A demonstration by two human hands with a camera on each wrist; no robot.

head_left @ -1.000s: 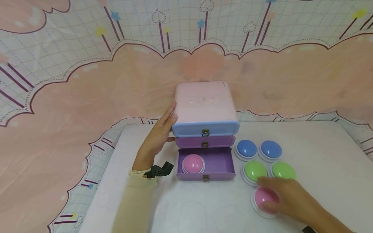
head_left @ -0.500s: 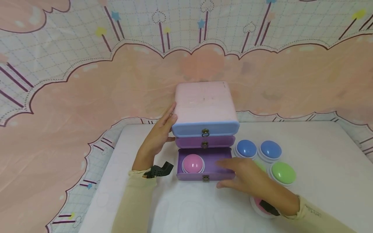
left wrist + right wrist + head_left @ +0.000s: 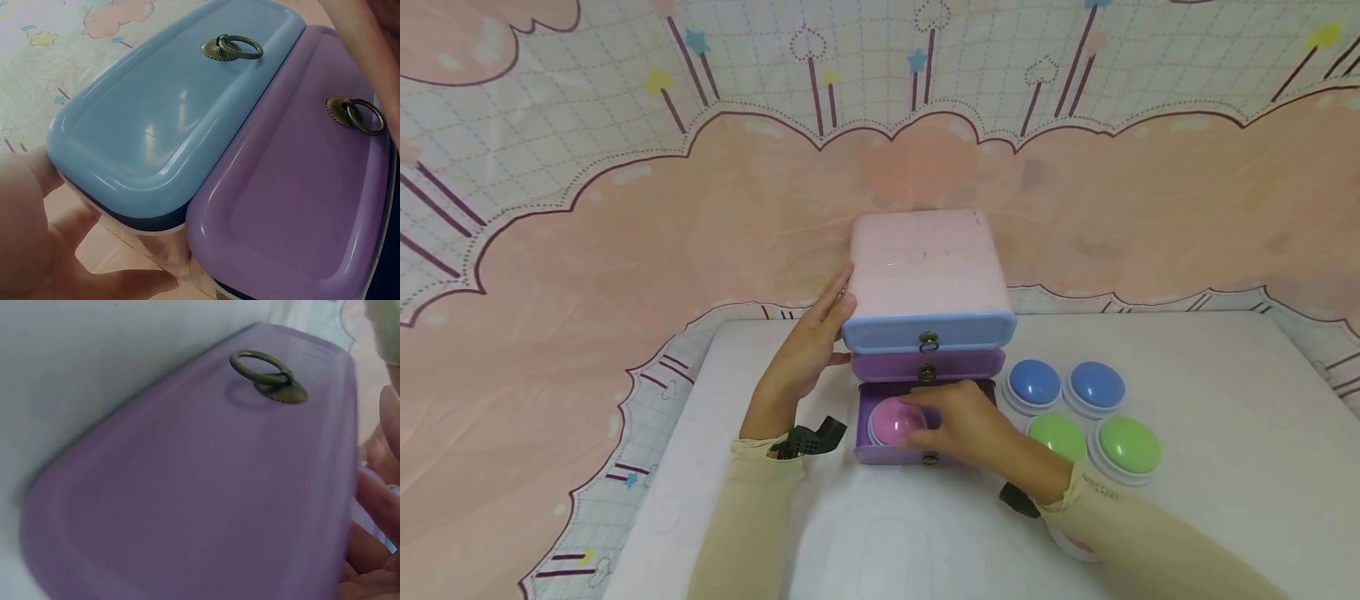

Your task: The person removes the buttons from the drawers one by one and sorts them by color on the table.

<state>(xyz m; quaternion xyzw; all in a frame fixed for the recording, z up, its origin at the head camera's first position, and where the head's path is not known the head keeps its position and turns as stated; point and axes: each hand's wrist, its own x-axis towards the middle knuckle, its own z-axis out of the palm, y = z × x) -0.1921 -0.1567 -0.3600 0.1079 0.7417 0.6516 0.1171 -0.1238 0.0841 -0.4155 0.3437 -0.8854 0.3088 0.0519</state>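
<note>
A small drawer chest (image 3: 925, 262) with a pink top stands on the white table, its lowest purple drawer (image 3: 880, 455) pulled out. Inside that drawer, on the left, sits a pink domed button (image 3: 891, 419) on a white base. My right hand (image 3: 977, 429) reaches into the drawer, with thumb and fingers spread at the button's right side. In the right wrist view the purple drawer front (image 3: 187, 487) hides much of that hand. My left hand (image 3: 805, 354) rests with extended fingers against the chest's left side, below the blue top drawer (image 3: 156, 119) in the left wrist view.
Two blue domed buttons (image 3: 1034, 382) and two green ones (image 3: 1129, 444) stand right of the chest. A second pink button (image 3: 1078, 543) is mostly covered by my right sleeve. The shut purple middle drawer (image 3: 970, 364) sits above the pulled-out one. A patterned cloth (image 3: 700, 225) hangs behind.
My right hand has moved left from the pink button on the table, over the drawer's right part, to the pink button inside it. My left hand has stayed on the chest.
</note>
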